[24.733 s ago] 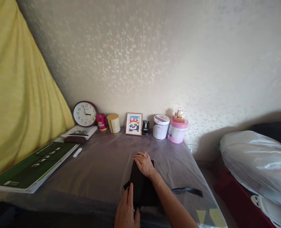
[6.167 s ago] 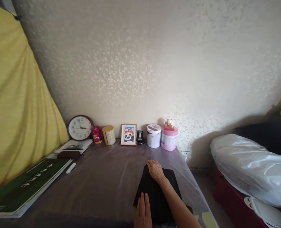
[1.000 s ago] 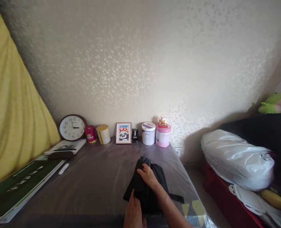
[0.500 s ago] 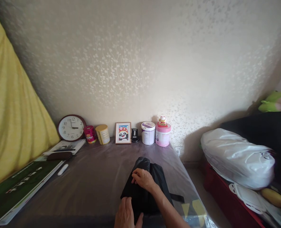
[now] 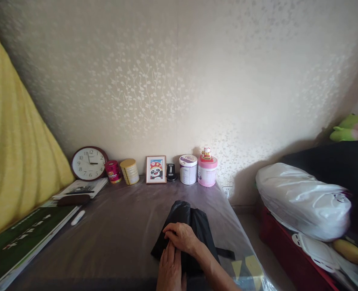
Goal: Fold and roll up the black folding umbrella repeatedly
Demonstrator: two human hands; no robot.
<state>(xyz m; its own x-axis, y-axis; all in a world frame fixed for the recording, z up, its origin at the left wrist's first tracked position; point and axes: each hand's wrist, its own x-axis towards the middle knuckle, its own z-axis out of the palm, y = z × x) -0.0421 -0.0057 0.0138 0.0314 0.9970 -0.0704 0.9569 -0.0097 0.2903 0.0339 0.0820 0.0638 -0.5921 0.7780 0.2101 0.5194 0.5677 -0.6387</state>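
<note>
A black folded umbrella [image 5: 179,210] lies on the table near its front edge, its thin fabric gathered in overlapping panels. From its right side a short black strap [image 5: 225,253] sticks out. My left hand [image 5: 170,262] lies on the fabric with its fingers stretched out and close together, pointing away from me. Across the panels reaches my right hand [image 5: 181,236], its fingers curled down onto the fabric just above the left fingertips. The umbrella's handle does not show, and both hands cover part of the fabric.
Along the wall stand a clock [image 5: 89,163], a pink tin [image 5: 113,171], a yellow-lidded can [image 5: 129,171], a panda picture [image 5: 156,169] and two tubs [image 5: 188,169]. A green book [image 5: 18,242] lies left. Beyond the table's right edge sits a white plastic bag [image 5: 302,202].
My left hand has moved up and right over the fabric, close under the right hand. My right hand has shifted slightly toward me. The umbrella stays in about the same place.
</note>
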